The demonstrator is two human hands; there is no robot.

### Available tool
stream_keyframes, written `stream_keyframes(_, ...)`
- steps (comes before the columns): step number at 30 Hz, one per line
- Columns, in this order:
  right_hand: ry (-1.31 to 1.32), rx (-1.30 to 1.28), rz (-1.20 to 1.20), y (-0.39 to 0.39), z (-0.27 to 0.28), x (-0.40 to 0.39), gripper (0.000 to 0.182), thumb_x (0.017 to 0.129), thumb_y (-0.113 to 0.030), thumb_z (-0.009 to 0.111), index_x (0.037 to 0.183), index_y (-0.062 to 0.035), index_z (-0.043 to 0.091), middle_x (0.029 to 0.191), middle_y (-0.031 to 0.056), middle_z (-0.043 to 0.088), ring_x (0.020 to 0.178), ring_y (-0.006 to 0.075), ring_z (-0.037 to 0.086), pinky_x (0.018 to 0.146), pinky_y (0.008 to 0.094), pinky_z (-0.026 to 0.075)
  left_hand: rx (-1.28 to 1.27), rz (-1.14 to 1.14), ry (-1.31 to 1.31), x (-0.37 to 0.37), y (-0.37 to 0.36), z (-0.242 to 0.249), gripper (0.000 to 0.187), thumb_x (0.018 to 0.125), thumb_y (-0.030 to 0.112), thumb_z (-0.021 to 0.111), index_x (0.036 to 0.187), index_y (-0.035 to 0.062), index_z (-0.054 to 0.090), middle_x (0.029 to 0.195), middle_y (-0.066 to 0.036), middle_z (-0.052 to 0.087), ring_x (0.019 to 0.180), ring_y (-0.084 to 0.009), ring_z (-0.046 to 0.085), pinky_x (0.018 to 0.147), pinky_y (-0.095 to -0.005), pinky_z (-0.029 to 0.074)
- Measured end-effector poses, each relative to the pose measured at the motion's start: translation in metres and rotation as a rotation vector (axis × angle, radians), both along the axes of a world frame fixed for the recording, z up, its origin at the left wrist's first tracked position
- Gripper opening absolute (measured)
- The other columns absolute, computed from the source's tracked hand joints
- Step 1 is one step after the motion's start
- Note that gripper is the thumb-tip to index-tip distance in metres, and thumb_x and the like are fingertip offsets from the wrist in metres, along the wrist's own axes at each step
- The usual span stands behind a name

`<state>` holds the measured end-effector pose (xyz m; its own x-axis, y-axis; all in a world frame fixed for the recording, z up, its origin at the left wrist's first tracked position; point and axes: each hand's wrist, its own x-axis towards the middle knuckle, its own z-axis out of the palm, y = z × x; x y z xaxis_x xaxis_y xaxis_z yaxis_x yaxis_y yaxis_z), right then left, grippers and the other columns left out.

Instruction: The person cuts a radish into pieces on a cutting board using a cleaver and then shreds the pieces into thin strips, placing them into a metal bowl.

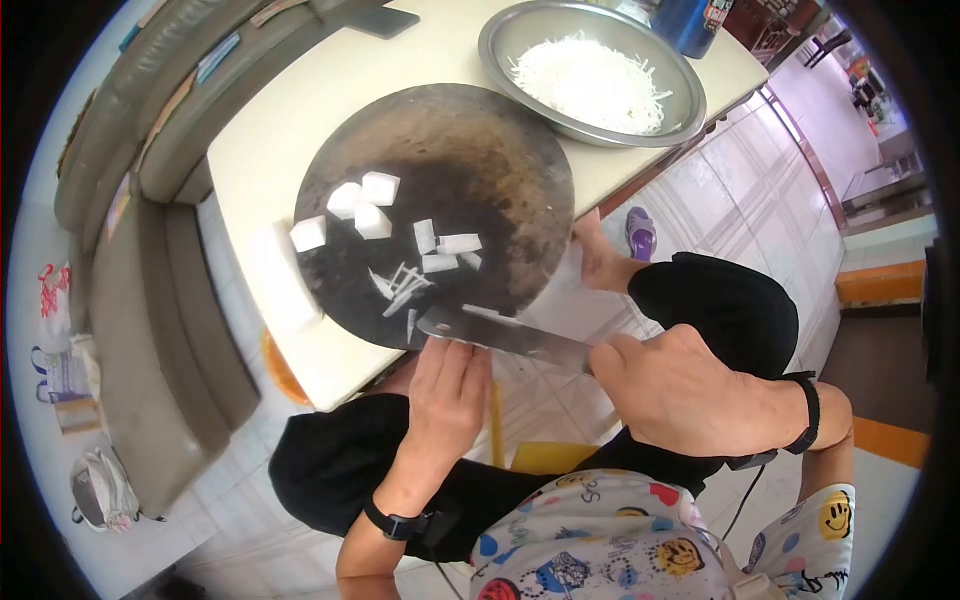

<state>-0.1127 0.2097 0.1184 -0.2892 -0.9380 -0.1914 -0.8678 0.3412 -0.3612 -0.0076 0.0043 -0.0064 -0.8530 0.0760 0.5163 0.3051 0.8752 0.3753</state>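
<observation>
My right hand (680,390) grips the handle of a kitchen knife (530,342), its broad blade lying across the near edge of the round dark chopping board (480,180). My left hand (450,390) has its fingers bent and pressed together against the near side of the blade; whatever lies under the fingertips is hidden. A white sliver (490,315) shows along the blade's far side. Thin white vegetable strips (403,288) lie just beyond the blade tip. Farther up the board are several flat white pieces (440,243) and several thicker white chunks (373,221).
A metal bowl (492,50) heaped with white shreds (590,82) stands at the table's far right, beside a blue container (690,25). A long white object (280,280) lies along the left table edge. A dark flat object (382,21) rests at the back. A grey sofa (150,330) stands left.
</observation>
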Motion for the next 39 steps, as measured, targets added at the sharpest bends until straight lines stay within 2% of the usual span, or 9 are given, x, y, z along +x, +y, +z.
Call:
stream_keyframes(4,0.016,0.05,0.006,0.0,0.003,0.001,0.019,0.068,0.0,0.065,0.079,0.0087,0.052,0.063,0.0203,0.058,0.055,0.0313,0.063,0.044,0.0374,0.047,-0.023,0.008,0.032,-0.001,0.001,-0.001,0.026,0.067,-0.007,0.065,0.092,-0.0137,0.063,0.101,-0.024,0.061,0.098,-0.0426,0.061,0.086,-0.0475,0.051)
stream_keyframes(10,0.027,-0.054,0.024,-0.013,-0.009,-0.003,0.019,0.066,0.001,0.065,0.079,0.009,0.053,0.065,0.0214,0.06,0.059,0.0351,0.064,0.05,0.0384,0.049,-0.035,0.011,0.048,-0.001,0.0,-0.006,0.029,0.066,-0.007,0.065,0.094,-0.0128,0.064,0.101,-0.024,0.062,0.096,-0.0421,0.062,0.086,-0.0466,0.052)
stream_keyframes(12,0.042,-0.068,0.014,-0.017,-0.015,-0.003,0.02,0.066,0.0,0.065,0.08,0.0087,0.054,0.067,0.0212,0.061,0.061,0.036,0.065,0.053,0.0399,0.05,-0.034,0.003,0.044,-0.001,-0.002,-0.007,0.028,0.07,-0.009,0.071,0.098,-0.009,0.064,0.099,-0.022,0.062,0.092,-0.0414,0.062,0.081,-0.045,0.053)
stream_keyframes(22,0.003,-0.048,-0.026,-0.001,-0.002,0.001,0.022,0.065,-0.003,0.066,0.081,0.0085,0.054,0.067,0.0212,0.061,0.059,0.036,0.064,0.051,0.0416,0.048,-0.021,0.011,0.053,-0.001,0.0,-0.01,0.026,0.07,-0.008,0.072,0.094,-0.0088,0.063,0.099,-0.021,0.061,0.094,-0.0401,0.061,0.08,-0.0441,0.052)
stream_keyframes(24,0.02,-0.006,-0.021,-0.001,0.0,0.001,0.021,0.066,-0.003,0.066,0.08,0.008,0.055,0.065,0.021,0.06,0.058,0.0358,0.064,0.051,0.0412,0.048,-0.006,0.01,0.044,-0.001,0.001,-0.009,0.032,0.067,-0.01,0.064,0.099,-0.0148,0.063,0.103,-0.024,0.062,0.1,-0.0414,0.06,0.086,-0.046,0.051)
stream_keyframes(28,0.016,0.013,-0.013,0.0,-0.003,-0.004,0.019,0.066,-0.002,0.065,0.079,0.0079,0.055,0.063,0.0207,0.059,0.058,0.0356,0.064,0.051,0.0418,0.048,-0.005,0.022,0.048,-0.001,0.002,-0.009,0.032,0.066,-0.01,0.064,0.098,-0.0148,0.064,0.103,-0.024,0.062,0.1,-0.0422,0.06,0.086,-0.0466,0.05)
stream_keyframes(31,0.008,0.033,-0.005,-0.002,-0.005,-0.009,0.017,0.067,-0.002,0.064,0.078,0.0075,0.056,0.064,0.0215,0.06,0.06,0.0355,0.065,0.051,0.042,0.049,-0.006,0.01,0.046,-0.001,0.0,-0.008,0.032,0.066,-0.01,0.064,0.098,-0.0142,0.064,0.103,-0.024,0.062,0.099,-0.042,0.06,0.086,-0.0463,0.05)
stream_keyframes(33,0.008,-0.025,0.064,-0.004,-0.008,-0.013,0.016,0.067,-0.002,0.064,0.077,0.0069,0.056,0.064,0.0228,0.061,0.061,0.0363,0.065,0.052,0.0417,0.05,-0.029,0.025,0.077,-0.003,0.001,-0.007,0.024,0.068,-0.012,0.069,0.092,-0.0093,0.063,0.096,-0.021,0.061,0.093,-0.0405,0.061,0.077,-0.0452,0.052)
stream_keyframes(39,0.034,-0.046,0.001,-0.017,-0.013,-0.013,0.017,0.066,-0.002,0.066,0.079,0.0057,0.056,0.064,0.0227,0.061,0.062,0.0393,0.065,0.056,0.0431,0.051,-0.01,0.051,0.043,-0.001,0.002,-0.01,0.029,0.068,-0.01,0.07,0.096,-0.0083,0.064,0.104,-0.02,0.061,0.097,-0.0397,0.06,0.081,-0.0444,0.051)
